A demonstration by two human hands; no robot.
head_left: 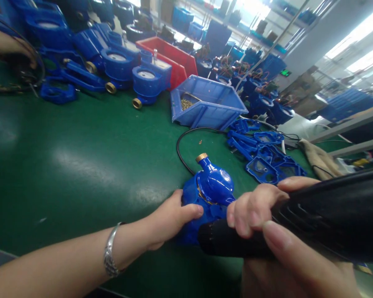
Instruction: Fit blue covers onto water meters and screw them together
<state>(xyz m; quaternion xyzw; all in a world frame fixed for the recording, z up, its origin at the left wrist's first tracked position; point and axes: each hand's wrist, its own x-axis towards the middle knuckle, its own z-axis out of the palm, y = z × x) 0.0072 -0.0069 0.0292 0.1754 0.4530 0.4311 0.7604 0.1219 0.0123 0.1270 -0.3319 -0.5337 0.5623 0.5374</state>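
Observation:
A blue water meter (216, 184) with a brass threaded end lies underside up on the green table in front of me. My left hand (170, 217) is closed around its near left side, thumb on top; the fingertips are hidden behind it. My right hand (264, 217) is wrapped round a black electric screwdriver (338, 211), whose dark nose end lies over the near side of the meter. Its tip cannot be made out. A black cable (180, 145) loops behind the meter, and a small brass-coloured piece (200, 142) lies beyond it.
Behind stands a blue bin (211, 111) with small brass screws; a red bin (170, 58) is behind it. Blue plastic frames (264, 153) are piled at right. Several meters (146, 82) line the back left. Another person's hand (15, 49) is at far left. Green table (81, 157) lies between.

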